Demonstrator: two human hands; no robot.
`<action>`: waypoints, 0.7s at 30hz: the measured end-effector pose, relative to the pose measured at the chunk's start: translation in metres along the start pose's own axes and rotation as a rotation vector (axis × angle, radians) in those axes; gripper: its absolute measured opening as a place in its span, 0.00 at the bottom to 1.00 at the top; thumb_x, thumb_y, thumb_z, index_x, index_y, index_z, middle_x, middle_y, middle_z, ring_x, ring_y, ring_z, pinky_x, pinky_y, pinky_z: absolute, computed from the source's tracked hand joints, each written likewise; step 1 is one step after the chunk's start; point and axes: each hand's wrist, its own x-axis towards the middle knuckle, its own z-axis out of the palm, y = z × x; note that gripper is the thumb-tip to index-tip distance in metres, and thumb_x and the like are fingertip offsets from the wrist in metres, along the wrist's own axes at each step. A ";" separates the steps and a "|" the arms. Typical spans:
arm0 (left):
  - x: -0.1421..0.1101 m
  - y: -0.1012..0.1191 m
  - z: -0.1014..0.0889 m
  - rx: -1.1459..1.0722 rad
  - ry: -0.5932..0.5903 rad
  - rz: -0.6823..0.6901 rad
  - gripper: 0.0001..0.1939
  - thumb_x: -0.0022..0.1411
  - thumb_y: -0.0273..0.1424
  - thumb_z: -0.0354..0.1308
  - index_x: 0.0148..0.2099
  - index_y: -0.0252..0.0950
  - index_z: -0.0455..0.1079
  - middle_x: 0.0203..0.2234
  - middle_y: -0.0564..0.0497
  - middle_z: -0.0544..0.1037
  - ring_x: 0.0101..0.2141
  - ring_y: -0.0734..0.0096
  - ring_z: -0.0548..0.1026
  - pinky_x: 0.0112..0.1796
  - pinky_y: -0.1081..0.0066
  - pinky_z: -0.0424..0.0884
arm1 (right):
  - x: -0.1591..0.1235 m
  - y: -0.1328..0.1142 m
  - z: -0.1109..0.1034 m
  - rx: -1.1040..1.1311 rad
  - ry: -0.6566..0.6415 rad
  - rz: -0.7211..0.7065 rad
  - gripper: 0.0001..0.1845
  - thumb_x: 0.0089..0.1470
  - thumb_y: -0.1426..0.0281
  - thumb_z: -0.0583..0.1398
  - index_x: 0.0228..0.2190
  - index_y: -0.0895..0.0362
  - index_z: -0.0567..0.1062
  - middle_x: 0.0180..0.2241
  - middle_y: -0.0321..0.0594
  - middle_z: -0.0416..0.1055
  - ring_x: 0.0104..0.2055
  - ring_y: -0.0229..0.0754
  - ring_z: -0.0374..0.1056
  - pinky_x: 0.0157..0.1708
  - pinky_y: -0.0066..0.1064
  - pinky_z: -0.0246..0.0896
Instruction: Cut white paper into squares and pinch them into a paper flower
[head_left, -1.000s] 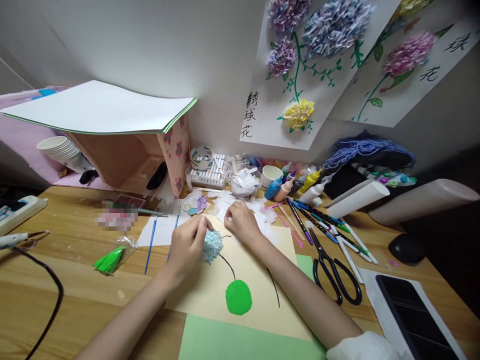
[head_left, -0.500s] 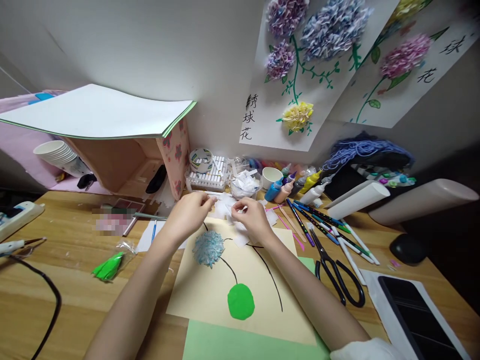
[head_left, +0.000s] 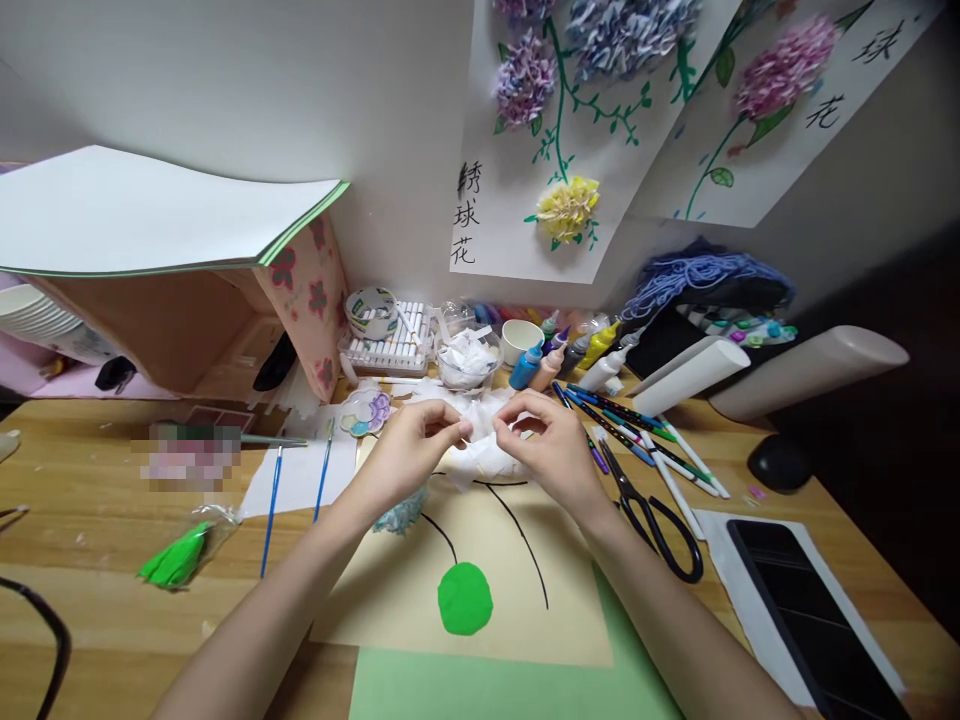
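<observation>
Over the top of the cream sheet [head_left: 390, 620], my left hand [head_left: 424, 440] and my right hand [head_left: 555, 445] face each other, thumbs and fingers pinched. Thin white tissue paper [head_left: 484, 460] lies loosely between and under them, and both sets of fingertips appear closed on it; where one piece ends is hard to see. A fluffy pale blue paper flower [head_left: 401, 512] is partly covered by my left wrist. Lower on the sheet lies a bright green round piece [head_left: 465, 598], joined to black drawn lines [head_left: 529, 540].
Black scissors [head_left: 649, 515], markers [head_left: 652, 430] and a phone [head_left: 810, 610] lie at right. Paint bottles [head_left: 526, 366] and a bowl of white scraps [head_left: 469, 358] stand behind. Brushes [head_left: 324, 470] and a green tassel-like bundle [head_left: 176, 555] lie at left.
The view has shifted, so the desk things sit further left. My hands have moved nearer me, over the upper sheet, and the tissue paper now spreads between them. A flower-shaped palette has come into sight.
</observation>
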 end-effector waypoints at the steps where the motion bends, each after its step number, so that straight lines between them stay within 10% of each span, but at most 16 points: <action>1: 0.000 -0.001 0.002 0.039 -0.019 -0.009 0.12 0.58 0.37 0.54 0.29 0.33 0.69 0.25 0.49 0.75 0.29 0.69 0.73 0.32 0.72 0.65 | 0.001 0.004 -0.006 -0.033 -0.014 0.022 0.03 0.46 0.73 0.59 0.23 0.57 0.71 0.26 0.36 0.70 0.29 0.37 0.66 0.29 0.27 0.62; 8: -0.002 -0.019 0.025 0.623 -0.129 -0.070 0.11 0.59 0.31 0.50 0.34 0.35 0.73 0.32 0.44 0.79 0.33 0.60 0.75 0.33 0.68 0.65 | 0.005 0.042 -0.025 -0.548 -0.419 0.031 0.07 0.42 0.79 0.59 0.20 0.56 0.73 0.23 0.36 0.72 0.28 0.40 0.66 0.28 0.28 0.56; 15: -0.007 -0.006 0.004 0.694 -0.048 -0.082 0.16 0.61 0.34 0.49 0.48 0.35 0.70 0.43 0.43 0.76 0.39 0.59 0.75 0.37 0.66 0.67 | 0.030 0.074 0.007 -0.709 -0.131 0.064 0.11 0.52 0.70 0.59 0.38 0.61 0.74 0.38 0.48 0.71 0.41 0.47 0.65 0.42 0.34 0.57; 21: -0.011 0.014 -0.029 0.630 0.099 -0.044 0.14 0.61 0.39 0.50 0.42 0.38 0.72 0.40 0.48 0.78 0.37 0.63 0.75 0.35 0.69 0.67 | 0.035 0.078 0.011 -0.711 -0.105 0.054 0.03 0.51 0.74 0.59 0.29 0.58 0.74 0.34 0.45 0.71 0.41 0.47 0.64 0.40 0.34 0.57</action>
